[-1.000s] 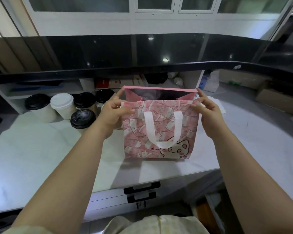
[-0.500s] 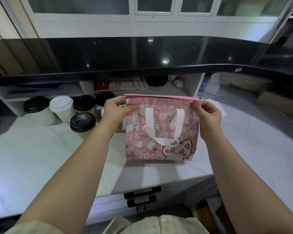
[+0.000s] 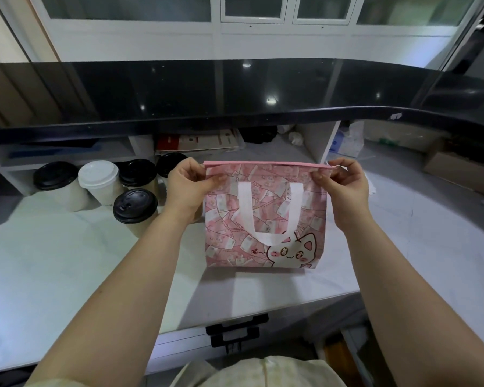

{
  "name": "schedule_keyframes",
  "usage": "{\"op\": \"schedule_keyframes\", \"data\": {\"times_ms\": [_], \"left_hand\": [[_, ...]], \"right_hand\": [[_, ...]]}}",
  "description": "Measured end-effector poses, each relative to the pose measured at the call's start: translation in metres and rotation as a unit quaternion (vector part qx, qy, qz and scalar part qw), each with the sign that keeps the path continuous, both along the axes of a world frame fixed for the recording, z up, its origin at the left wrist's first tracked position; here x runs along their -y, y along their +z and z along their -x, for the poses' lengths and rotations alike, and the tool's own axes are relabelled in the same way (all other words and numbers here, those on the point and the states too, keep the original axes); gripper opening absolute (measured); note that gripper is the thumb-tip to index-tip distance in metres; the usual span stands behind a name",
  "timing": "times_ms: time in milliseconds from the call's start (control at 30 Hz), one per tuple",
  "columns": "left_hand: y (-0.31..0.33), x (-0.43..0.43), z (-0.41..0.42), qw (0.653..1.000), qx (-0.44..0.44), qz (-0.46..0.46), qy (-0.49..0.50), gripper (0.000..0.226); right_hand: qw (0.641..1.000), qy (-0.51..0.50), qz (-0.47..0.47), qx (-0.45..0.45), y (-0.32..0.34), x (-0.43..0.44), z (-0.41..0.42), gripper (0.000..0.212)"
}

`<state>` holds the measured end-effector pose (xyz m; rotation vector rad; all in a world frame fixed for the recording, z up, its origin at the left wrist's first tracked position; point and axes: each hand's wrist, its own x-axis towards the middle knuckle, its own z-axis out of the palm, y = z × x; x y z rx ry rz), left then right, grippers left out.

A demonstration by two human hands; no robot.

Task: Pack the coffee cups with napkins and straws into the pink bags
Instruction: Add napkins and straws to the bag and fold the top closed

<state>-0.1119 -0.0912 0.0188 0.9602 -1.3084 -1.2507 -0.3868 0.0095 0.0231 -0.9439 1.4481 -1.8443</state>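
Note:
A pink bag [image 3: 266,216] with a banknote print, a white cat and a white handle stands upright on the pale counter [image 3: 53,261], its mouth pressed flat. My left hand [image 3: 189,188] pinches its top left corner. My right hand [image 3: 344,188] pinches the top right corner. Several lidded coffee cups stand to the left: one with a white lid [image 3: 99,177], the rest with black lids, the nearest [image 3: 134,206] close to my left wrist. What is inside the bag is hidden.
A black raised counter ledge [image 3: 235,115] runs across above the work surface. Shelves beneath it hold papers [image 3: 199,141] and a white packet [image 3: 347,141]. Cardboard boxes [image 3: 458,171] sit at the far right. Black drawer handles [image 3: 236,331] lie below the counter's front edge.
The bag's mouth was open a second ago and has been pressed flat. Both hands have moved up to pinch its top corners.

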Motion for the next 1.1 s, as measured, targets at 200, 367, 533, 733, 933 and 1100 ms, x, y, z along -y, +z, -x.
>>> {"op": "schedule_keyframes", "data": {"times_ms": [200, 367, 533, 733, 933, 1100], "left_hand": [[0.008, 0.009, -0.008, 0.997, 0.054, 0.040, -0.036, 0.054], [0.020, 0.008, -0.006, 0.980, 0.141, 0.124, -0.057, 0.041], [0.013, 0.007, -0.015, 0.960, 0.228, 0.160, -0.036, 0.035], [0.027, 0.000, -0.019, 0.884, 0.332, 0.326, -0.052, 0.015], [0.037, -0.018, 0.053, 0.792, 0.468, 0.390, -0.027, 0.032], [0.029, -0.026, 0.073, 0.746, 0.553, 0.371, -0.002, 0.025]], "right_hand": [[0.984, -0.010, -0.032, -0.174, 0.004, 0.002, 0.005, 0.037], [0.929, -0.010, -0.030, -0.369, 0.009, 0.001, 0.004, 0.047], [0.859, 0.002, 0.035, -0.512, 0.004, -0.004, 0.013, 0.027], [0.833, 0.010, -0.006, -0.554, 0.017, -0.016, 0.012, 0.029], [0.731, 0.024, -0.075, -0.678, 0.039, 0.013, -0.042, 0.025], [0.725, 0.003, -0.132, -0.676, 0.030, 0.019, -0.061, 0.016]]}}
